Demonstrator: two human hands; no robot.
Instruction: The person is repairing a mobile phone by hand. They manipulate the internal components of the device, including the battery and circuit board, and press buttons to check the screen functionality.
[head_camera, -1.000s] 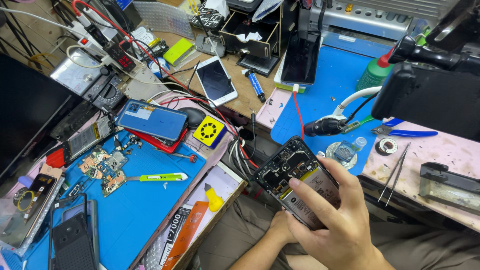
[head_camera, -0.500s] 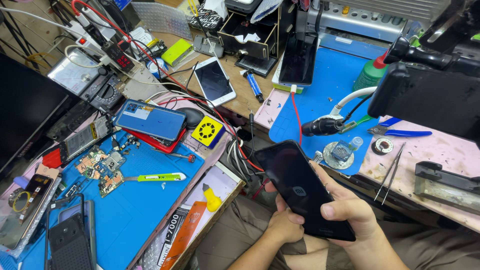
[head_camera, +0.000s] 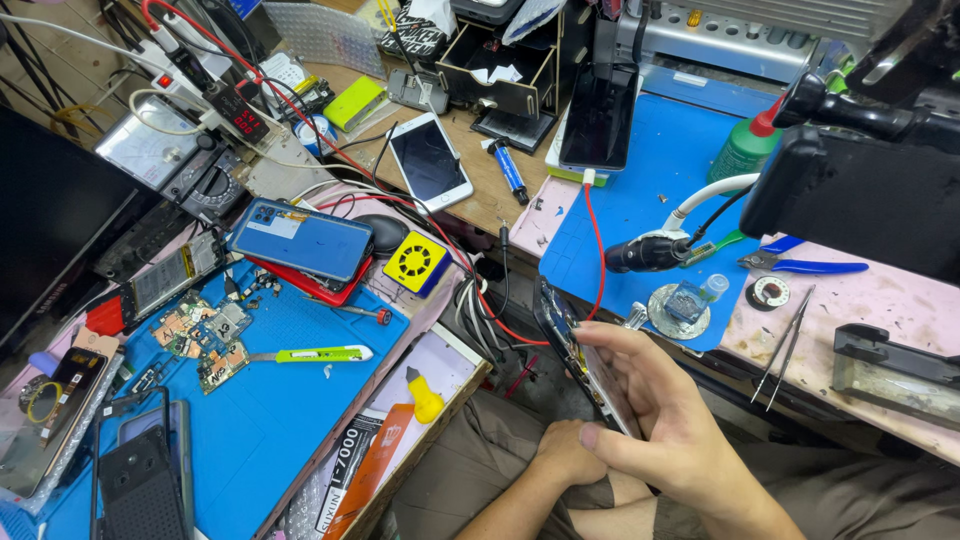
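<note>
Both my hands hold an opened smartphone (head_camera: 572, 352) edge-on over my lap, between the two benches. My right hand (head_camera: 655, 410) wraps it from the right, fingers spread across its face. My left hand (head_camera: 565, 452) grips its lower end from below. Only the phone's thin side and a strip of its exposed innards show; the rest is hidden behind my fingers.
Left blue mat (head_camera: 270, 410) carries circuit boards (head_camera: 205, 340), a green-handled tool (head_camera: 315, 353), a blue phone (head_camera: 300, 238) and dark phones. Right blue mat (head_camera: 640, 215) has a charging black phone (head_camera: 598, 118), green bottle (head_camera: 745, 150), tweezers (head_camera: 785, 350), blue-handled pliers (head_camera: 800, 265). White phone (head_camera: 430, 160) lies behind.
The phone showed its open back, then its dark screen, and now stands on edge. My hands have turned it over in place.
</note>
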